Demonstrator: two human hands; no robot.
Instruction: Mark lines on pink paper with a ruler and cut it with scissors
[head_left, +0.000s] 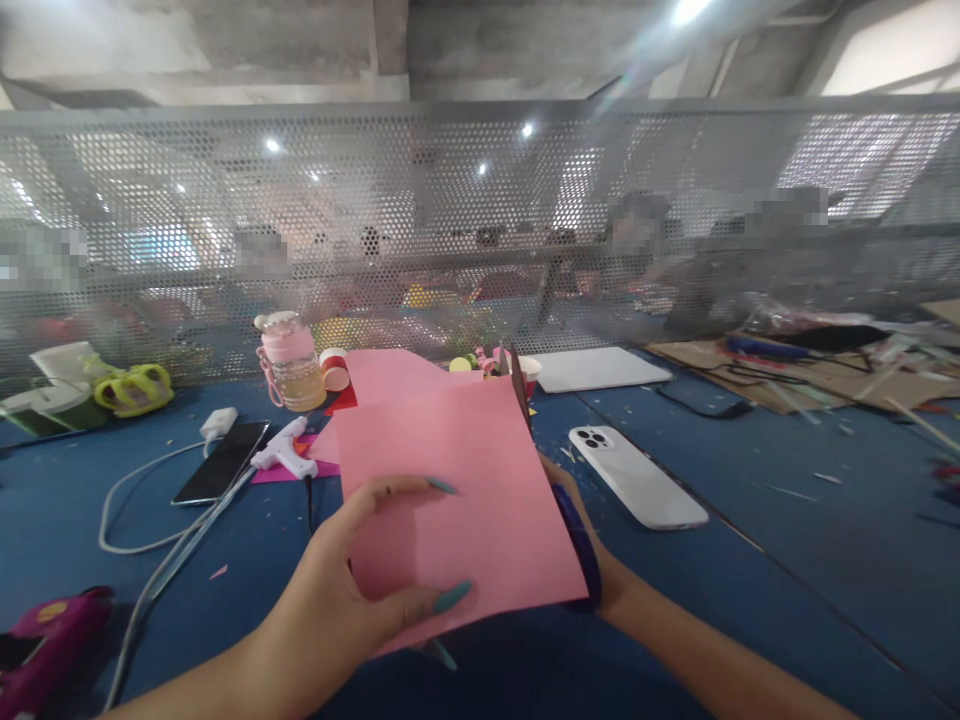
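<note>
A pink sheet of paper [457, 440] is held up above the table, facing me. My left hand [330, 580] grips it from the left, thumb and one finger on the near face, other fingers partly hidden behind it. My right hand [596, 555] is closed around the blue handles of a pair of scissors [576, 540]. The dark blades point away along the sheet's right edge, partly hidden by the paper. Another pink sheet [390, 372] lies beyond it.
A white phone [637, 478] lies right of my hands. To the left are a white glue gun [286, 452], a black phone [223, 462] with a cable, and a pink bottle [291, 360]. Cardboard scraps [720, 370] lie at back right, before a perforated metal screen [450, 220].
</note>
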